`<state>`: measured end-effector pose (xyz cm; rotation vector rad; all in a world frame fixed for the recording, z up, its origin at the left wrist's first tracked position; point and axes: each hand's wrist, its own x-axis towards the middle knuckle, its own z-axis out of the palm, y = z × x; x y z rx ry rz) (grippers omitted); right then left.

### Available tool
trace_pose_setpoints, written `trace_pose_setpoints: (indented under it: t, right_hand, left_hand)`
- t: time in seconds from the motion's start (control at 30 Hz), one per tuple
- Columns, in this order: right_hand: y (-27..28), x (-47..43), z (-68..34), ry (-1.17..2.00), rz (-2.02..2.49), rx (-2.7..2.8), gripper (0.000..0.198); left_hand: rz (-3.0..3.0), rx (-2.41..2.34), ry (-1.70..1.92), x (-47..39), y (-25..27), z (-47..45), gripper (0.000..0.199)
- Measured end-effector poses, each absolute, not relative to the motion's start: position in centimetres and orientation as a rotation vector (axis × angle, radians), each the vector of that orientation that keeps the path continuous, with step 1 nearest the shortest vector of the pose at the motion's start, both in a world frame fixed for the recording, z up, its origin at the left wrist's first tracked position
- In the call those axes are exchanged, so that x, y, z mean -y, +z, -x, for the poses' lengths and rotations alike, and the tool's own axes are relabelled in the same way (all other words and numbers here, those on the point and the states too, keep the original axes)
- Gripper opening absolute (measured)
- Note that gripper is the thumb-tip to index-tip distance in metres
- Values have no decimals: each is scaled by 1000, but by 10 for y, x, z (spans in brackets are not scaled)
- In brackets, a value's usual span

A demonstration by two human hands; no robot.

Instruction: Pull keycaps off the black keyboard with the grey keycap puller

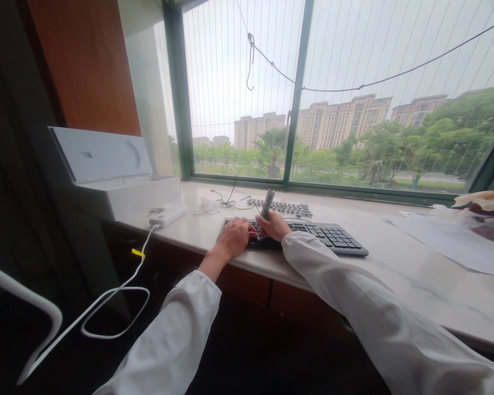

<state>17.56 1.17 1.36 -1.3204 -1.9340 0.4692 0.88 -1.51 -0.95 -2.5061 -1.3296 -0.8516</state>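
A black keyboard [333, 237] lies along the front part of the windowsill counter. Over its left end is my left hand [234, 237], with bent fingers and thumb closed on the keyboard near its front edge. My right hand [274, 226] is wrapped round a dark, stubby cylindrical tool [267, 202] that stands tilted above the keys. The tool's lower end is hidden by my hand, so I cannot tell whether it touches the keyboard. Just behind the keyboard lie several loose keycaps [290, 208] in rows.
An open white box [144, 193] stands at the left, beside a white power strip [168, 216] whose cord [138, 269] hangs down. A thin black cable [229, 203] lies near the window. Paper sheets [448, 238] and a plastic bag [488, 219] are at the right.
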Motion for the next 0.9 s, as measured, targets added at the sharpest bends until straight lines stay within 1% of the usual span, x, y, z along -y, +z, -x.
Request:
trace_pose_setpoints:
  t: [0.17, 0.3, 0.63, 0.77, 0.9]
  right_hand:
    - [14, -16, -177, 518, 1328, 1975, 34]
    - [15, -20, -176, 493, 1310, 2025, 36]
    - [14, -23, -173, 329, 1147, 2107, 28]
    - [15, -20, -171, 198, 1097, 2148, 28]
    - [16, -17, -172, 163, 1070, 2172, 29]
  left_hand:
    - [2522, 1339, -821, 15, -8, -9, 20]
    - [2535, 1324, -818, 16, -7, -9, 18]
    - [2545, 1306, -833, 16, -6, -8, 21]
    - [2537, 1320, -836, 16, -7, -6, 19]
    - [2538, 1333, -827, 15, -6, -6, 19]
